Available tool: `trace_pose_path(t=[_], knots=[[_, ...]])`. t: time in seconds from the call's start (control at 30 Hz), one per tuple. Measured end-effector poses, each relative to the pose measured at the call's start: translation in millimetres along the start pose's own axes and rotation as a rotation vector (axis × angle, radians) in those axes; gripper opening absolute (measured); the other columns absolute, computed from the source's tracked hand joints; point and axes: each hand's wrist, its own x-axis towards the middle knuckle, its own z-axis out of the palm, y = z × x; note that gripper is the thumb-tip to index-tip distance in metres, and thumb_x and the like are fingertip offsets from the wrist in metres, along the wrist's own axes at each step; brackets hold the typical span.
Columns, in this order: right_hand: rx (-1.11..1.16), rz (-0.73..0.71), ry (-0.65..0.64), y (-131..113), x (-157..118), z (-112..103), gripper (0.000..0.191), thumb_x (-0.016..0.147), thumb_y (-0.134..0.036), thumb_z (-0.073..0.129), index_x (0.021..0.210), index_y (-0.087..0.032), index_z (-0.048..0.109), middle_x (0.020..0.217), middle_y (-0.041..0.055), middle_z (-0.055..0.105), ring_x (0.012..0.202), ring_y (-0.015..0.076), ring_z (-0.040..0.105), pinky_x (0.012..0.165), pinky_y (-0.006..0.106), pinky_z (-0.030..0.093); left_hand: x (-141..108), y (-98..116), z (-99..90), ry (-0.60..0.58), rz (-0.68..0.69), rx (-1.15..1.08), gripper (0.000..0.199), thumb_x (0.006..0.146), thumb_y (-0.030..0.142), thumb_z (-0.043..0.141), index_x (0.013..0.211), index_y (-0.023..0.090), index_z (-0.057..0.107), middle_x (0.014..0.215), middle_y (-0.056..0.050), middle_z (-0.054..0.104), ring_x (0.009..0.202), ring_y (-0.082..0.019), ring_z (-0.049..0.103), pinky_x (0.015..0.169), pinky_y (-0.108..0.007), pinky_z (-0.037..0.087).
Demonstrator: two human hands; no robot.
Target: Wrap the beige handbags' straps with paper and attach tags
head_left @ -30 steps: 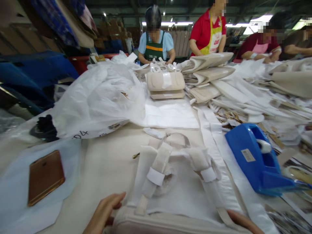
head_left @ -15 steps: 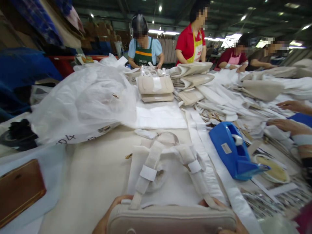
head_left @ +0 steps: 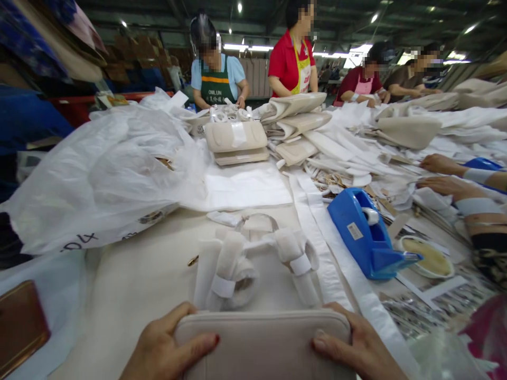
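A beige handbag (head_left: 263, 343) is between my two hands at the bottom of the view, its top edge toward the table. My left hand (head_left: 170, 343) grips its left side, thumb across the near face and fingers behind. On the right side, my right hand (head_left: 352, 343) holds it the same way, with the thumb on the face. Just beyond the bag lie its straps, rolled in white foam wrap (head_left: 233, 274) and bound with white bands. A second wrapped strap (head_left: 295, 258) lies to the right. The bag's lower part is cut off by the frame.
At right stands a blue tape dispenser (head_left: 356, 232) beside a shallow dish (head_left: 425, 256). A large plastic bag (head_left: 119, 179) bulges at left, near a brown phone-like case (head_left: 24, 327). Stacked beige bags (head_left: 235, 137) sit ahead. A co-worker's hands (head_left: 443, 177) reach in from the right; other people work behind.
The handbag has tilted up, showing more of its plain face and hiding the strap ends. Both thumbs now show on that face. The view has shifted slightly to the right.
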Motion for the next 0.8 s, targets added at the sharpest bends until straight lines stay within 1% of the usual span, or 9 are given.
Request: trace_pose_path(t=[0.07,0.13,0.23,0.33,0.4,0.53,0.6,0.7,0.8], knots=[[0.058,0.073,0.002,0,6,5,0.054,0.061,-0.067,0.064,0.083,-0.017,0.068,0.078,0.0054,0.068,0.076,0.0239,0.061,0.063,0.028,0.048,16,-3,-1.9,-0.040,-0.033,0.023,0.051,0.059,0.069,0.059,0.073,0.020,0.062,0.067,0.000,0.064,0.071,-0.024,0.060,0.063,-0.027,0.043],[0.077,0.098,-0.034,-1,9,7,0.057,0.060,-0.067,0.065,0.087,-0.017,0.069,0.082,0.0066,0.070,0.079,0.0255,0.062,0.064,0.029,0.048,28,-1,-6.9,-0.131,0.003,0.099,0.055,0.058,0.071,0.057,0.074,0.019,0.063,0.072,-0.002,0.066,0.076,-0.026,0.061,0.064,-0.027,0.042],[0.060,0.095,-0.063,-2,10,7,0.055,0.061,-0.067,0.064,0.085,-0.017,0.069,0.081,0.0064,0.070,0.078,0.0256,0.063,0.063,0.029,0.048,36,21,-10.7,-0.166,0.071,0.252,0.052,0.065,0.069,0.052,0.074,0.018,0.060,0.076,-0.004,0.065,0.075,-0.025,0.059,0.061,-0.028,0.039],[0.052,0.110,-0.051,-1,10,6,0.053,0.063,-0.065,0.064,0.085,-0.017,0.069,0.082,0.0073,0.070,0.079,0.0263,0.063,0.065,0.030,0.049,40,49,-5.5,-0.054,0.055,0.379,0.046,0.067,0.061,0.055,0.080,0.018,0.058,0.078,-0.006,0.064,0.074,-0.026,0.058,0.062,-0.030,0.038],[0.055,0.118,-0.049,0,10,6,0.052,0.064,-0.064,0.064,0.085,-0.016,0.069,0.082,0.0075,0.070,0.079,0.0262,0.063,0.066,0.030,0.049,44,57,-1.0,-0.004,0.060,0.369,0.044,0.069,0.059,0.054,0.081,0.017,0.058,0.079,-0.007,0.064,0.075,-0.026,0.058,0.064,-0.033,0.039],[0.043,0.112,-0.070,1,12,5,0.050,0.066,-0.062,0.063,0.086,-0.017,0.068,0.083,0.0065,0.070,0.079,0.0255,0.063,0.067,0.030,0.047,55,50,2.1,0.144,0.061,0.060,0.049,0.072,0.064,0.046,0.085,0.017,0.053,0.081,-0.006,0.064,0.074,-0.024,0.058,0.064,-0.032,0.042],[0.013,0.117,-0.068,1,14,5,0.050,0.066,-0.062,0.062,0.087,-0.018,0.068,0.085,0.0063,0.070,0.081,0.0260,0.062,0.069,0.031,0.047,60,44,3.1,0.255,0.042,0.028,0.047,0.073,0.064,0.044,0.083,0.018,0.050,0.078,-0.005,0.063,0.072,-0.023,0.058,0.064,-0.032,0.043],[-0.014,0.112,-0.063,0,17,6,0.051,0.068,-0.064,0.059,0.090,-0.019,0.067,0.090,0.0059,0.071,0.086,0.0264,0.063,0.073,0.032,0.046,64,43,8.4,0.365,0.004,0.232,0.040,0.078,0.059,0.037,0.080,0.020,0.046,0.068,-0.004,0.060,0.067,-0.024,0.058,0.062,-0.033,0.043],[-0.097,0.106,0.001,-2,18,9,0.050,0.068,-0.065,0.055,0.087,-0.020,0.064,0.087,0.0053,0.070,0.085,0.0261,0.062,0.072,0.032,0.044,59,47,17.0,0.433,-0.068,0.493,0.037,0.087,0.049,0.032,0.093,0.015,0.048,0.067,-0.007,0.060,0.066,-0.028,0.061,0.062,-0.036,0.045]])
